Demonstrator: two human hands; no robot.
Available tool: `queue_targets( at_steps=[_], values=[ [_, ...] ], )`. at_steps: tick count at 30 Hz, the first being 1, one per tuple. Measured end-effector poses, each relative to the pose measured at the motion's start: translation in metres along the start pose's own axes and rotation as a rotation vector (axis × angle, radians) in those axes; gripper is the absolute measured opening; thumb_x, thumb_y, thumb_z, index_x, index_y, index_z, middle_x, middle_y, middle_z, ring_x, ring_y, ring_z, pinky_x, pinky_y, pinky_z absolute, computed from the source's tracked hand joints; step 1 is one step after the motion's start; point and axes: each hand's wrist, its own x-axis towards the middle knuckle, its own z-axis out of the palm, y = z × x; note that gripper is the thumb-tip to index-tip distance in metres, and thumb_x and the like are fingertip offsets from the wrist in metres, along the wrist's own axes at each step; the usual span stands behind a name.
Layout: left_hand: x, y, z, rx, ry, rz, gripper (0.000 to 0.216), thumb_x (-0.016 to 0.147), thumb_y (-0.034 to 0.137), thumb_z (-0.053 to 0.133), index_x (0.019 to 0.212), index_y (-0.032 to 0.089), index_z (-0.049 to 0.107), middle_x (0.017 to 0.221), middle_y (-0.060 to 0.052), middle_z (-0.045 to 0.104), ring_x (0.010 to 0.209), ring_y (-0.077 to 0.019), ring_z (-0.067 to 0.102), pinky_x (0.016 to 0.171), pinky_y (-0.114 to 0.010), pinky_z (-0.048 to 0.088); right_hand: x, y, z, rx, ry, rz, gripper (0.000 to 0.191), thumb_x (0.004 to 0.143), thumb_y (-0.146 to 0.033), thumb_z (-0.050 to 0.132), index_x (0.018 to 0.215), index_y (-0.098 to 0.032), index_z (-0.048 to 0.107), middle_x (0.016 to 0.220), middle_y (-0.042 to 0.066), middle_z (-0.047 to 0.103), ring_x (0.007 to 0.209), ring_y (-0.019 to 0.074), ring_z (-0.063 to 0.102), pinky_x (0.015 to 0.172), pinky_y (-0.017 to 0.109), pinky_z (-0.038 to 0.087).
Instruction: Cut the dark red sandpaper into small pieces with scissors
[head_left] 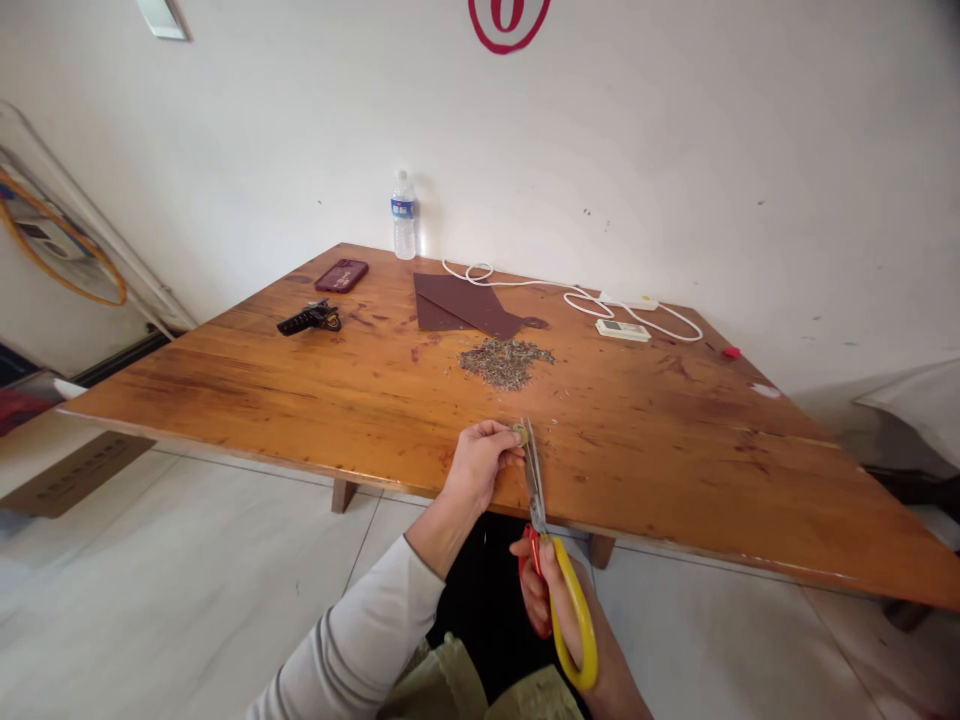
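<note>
My left hand [478,465] is closed in a pinch on a small greenish-tan piece [519,433] at the near edge of the wooden table [300,390]. My right hand [559,600] is wrapped round the red and yellow handles of a pair of scissors [534,480]. The scissor blades point away from me and meet the small piece right beside my left fingertips. A heap of fine grey-green cuttings [505,361] lies on the table just beyond the blades.
Dark brown sheets [465,303] lie behind the heap. A water bottle [403,216] stands by the wall. A dark red phone [342,275], a black tool [307,320], a white cable [525,284] and a small white device [622,330] are also on the table.
</note>
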Motion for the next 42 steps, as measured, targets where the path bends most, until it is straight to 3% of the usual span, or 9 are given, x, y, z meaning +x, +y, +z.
queue_targets(
  at_steps=[15,22,27,36,42],
  values=[
    [0.0,-0.001,0.0,0.004,0.0,0.007,0.02,0.061,0.008,0.075,0.052,0.014,0.058,0.05,-0.002,0.06,0.046,-0.0094,0.056,0.05,-0.021,0.047,0.0,0.003,0.002,0.008,-0.003,-0.004,0.076,0.06,-0.088,0.066,0.084,-0.016,0.063,0.048,-0.011,0.038,0.035,0.0032,0.027,0.031,0.017,0.024],
    [-0.001,0.002,0.002,-0.011,-0.004,-0.005,0.017,0.062,0.005,0.071,0.053,0.013,0.059,0.051,-0.003,0.061,0.046,-0.0107,0.057,0.05,-0.022,0.049,0.009,0.021,-0.007,0.134,-0.094,0.06,0.063,0.067,-0.081,0.069,0.082,-0.021,0.061,0.046,-0.013,0.036,0.032,0.0043,0.027,0.029,0.017,0.025],
    [-0.003,0.004,0.003,0.0,-0.008,-0.021,0.017,0.062,0.006,0.07,0.053,0.013,0.059,0.05,-0.003,0.061,0.046,-0.0114,0.058,0.05,-0.023,0.051,0.01,0.027,-0.009,0.164,-0.076,0.027,0.06,0.07,-0.079,0.068,0.081,-0.02,0.06,0.046,-0.012,0.038,0.031,0.0043,0.028,0.028,0.016,0.027],
    [-0.004,0.004,0.003,-0.012,-0.008,-0.009,0.014,0.058,0.008,0.071,0.05,0.013,0.06,0.051,-0.004,0.063,0.047,-0.0116,0.059,0.051,-0.023,0.052,0.005,0.016,-0.003,0.127,-0.057,0.068,0.065,0.062,-0.084,0.07,0.073,-0.021,0.056,0.041,-0.014,0.034,0.028,0.0036,0.026,0.025,0.015,0.023],
    [-0.004,0.003,0.003,-0.036,0.016,0.012,0.017,0.058,0.009,0.074,0.052,0.013,0.059,0.051,-0.001,0.061,0.046,-0.0107,0.058,0.052,-0.023,0.051,-0.002,0.007,0.002,0.09,-0.03,-0.014,0.074,0.064,-0.086,0.067,0.086,-0.015,0.066,0.048,-0.011,0.041,0.034,0.0029,0.033,0.031,0.015,0.028]
  ],
)
